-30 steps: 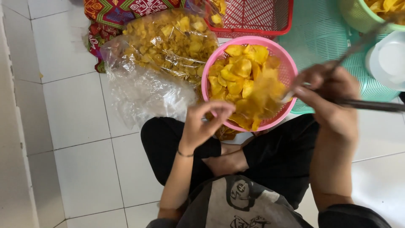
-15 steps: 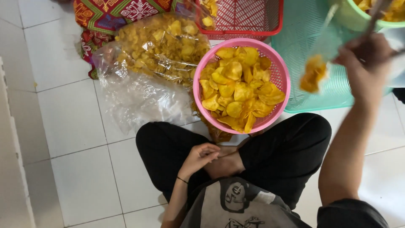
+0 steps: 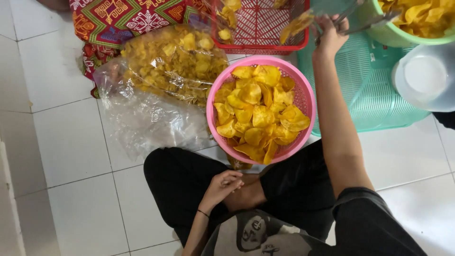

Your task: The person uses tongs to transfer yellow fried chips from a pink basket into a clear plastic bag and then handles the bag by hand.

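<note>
In the head view we see our right hand [image 3: 330, 34] stretched to the top of the frame, fingers closed around metal tongs [image 3: 365, 21]. The tongs pinch a chip [image 3: 296, 26] above the red basket [image 3: 265, 28]. Half a second ago that chip hung over the teal basket [image 3: 374, 90] at the right; now it has moved left and up, so we judge the chip is being carried away from the pink basket [image 3: 303, 95] rather than into it. The pink basket sits at centre, heaped with yellow chips, just beyond our crossed legs. Our left hand [image 3: 222, 185] has dropped from the pink rim to our lap, loosely curled and holding nothing. A clear bag [image 3: 161, 80] of chips lies at upper left on the tiled floor [image 3: 71, 142], and a green bowl [image 3: 407, 28] of chips fills the upper right corner.
</note>
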